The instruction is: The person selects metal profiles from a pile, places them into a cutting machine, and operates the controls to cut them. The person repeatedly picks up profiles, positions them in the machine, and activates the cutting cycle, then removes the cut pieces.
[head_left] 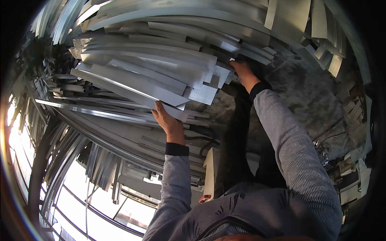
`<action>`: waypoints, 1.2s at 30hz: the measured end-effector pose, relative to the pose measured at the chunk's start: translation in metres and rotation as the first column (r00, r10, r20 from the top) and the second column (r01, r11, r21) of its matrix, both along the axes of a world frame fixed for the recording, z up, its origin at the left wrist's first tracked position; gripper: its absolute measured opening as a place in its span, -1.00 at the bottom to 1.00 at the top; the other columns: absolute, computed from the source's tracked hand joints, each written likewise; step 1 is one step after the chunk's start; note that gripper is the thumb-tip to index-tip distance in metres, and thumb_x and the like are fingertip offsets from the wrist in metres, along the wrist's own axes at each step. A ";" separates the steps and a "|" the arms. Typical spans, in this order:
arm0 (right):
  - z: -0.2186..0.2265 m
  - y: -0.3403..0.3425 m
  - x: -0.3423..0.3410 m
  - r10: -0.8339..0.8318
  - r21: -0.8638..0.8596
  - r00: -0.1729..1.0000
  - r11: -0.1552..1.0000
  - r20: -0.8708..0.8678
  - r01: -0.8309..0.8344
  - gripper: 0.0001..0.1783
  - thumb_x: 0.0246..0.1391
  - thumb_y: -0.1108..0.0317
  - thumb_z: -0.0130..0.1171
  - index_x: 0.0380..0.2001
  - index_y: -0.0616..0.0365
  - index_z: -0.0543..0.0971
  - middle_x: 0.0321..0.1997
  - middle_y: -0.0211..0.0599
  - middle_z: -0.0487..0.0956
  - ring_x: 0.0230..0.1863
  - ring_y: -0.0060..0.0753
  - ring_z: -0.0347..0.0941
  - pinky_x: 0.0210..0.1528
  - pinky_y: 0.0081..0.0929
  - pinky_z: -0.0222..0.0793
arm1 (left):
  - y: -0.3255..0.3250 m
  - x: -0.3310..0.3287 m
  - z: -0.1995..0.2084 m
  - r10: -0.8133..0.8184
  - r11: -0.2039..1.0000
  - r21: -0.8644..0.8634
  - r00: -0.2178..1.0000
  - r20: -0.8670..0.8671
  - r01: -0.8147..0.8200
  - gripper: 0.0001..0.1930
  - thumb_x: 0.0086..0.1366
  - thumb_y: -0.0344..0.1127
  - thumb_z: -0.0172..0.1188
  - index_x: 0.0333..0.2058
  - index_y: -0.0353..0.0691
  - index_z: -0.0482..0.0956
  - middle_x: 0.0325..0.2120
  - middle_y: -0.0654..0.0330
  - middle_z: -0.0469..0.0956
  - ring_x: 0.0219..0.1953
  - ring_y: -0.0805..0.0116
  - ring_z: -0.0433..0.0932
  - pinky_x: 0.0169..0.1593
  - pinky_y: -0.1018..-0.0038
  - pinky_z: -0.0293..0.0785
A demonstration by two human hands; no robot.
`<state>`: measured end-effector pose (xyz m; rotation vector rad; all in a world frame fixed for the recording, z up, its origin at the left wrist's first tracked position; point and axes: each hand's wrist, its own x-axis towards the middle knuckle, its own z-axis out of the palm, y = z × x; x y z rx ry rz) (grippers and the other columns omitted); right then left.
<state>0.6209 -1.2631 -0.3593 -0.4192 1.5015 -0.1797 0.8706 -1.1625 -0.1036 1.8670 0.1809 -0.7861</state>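
My left hand (168, 122) grips the near edge of a long, folded metal strip (120, 88), its thumb on top and its other fingers hidden beneath. This strip slants from the upper left toward my hand and lies over other flat metal sheets. Beyond it, a wide pale sheet with a notched end (205, 95) rests on the pile. My right hand (244, 73) reaches to the right end of the stacked strips, fingers bent together. A small bright sliver shows at its fingertips, but what it holds is hard to make out.
Long metal strips (173, 11) are stacked across the far side, and more sheets (287, 18) stand at the far right. Bundled strips (102, 164) hang or lean at the lower left by bright window panes. My legs (235, 136) stand beside a rough grey floor (297, 92).
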 end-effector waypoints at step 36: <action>-0.042 0.040 -0.001 0.300 -0.576 0.715 0.436 -0.631 -0.692 -0.80 0.14 0.38 0.24 -0.19 0.07 0.75 -0.15 -0.03 0.70 -0.14 0.12 0.66 -0.10 -0.01 0.59 | -0.001 -0.001 0.003 -0.062 0.997 0.049 0.998 -0.025 0.063 -0.14 0.57 0.12 0.19 0.49 -0.32 -0.06 0.31 -0.02 0.35 0.27 0.09 0.45 0.31 0.14 0.50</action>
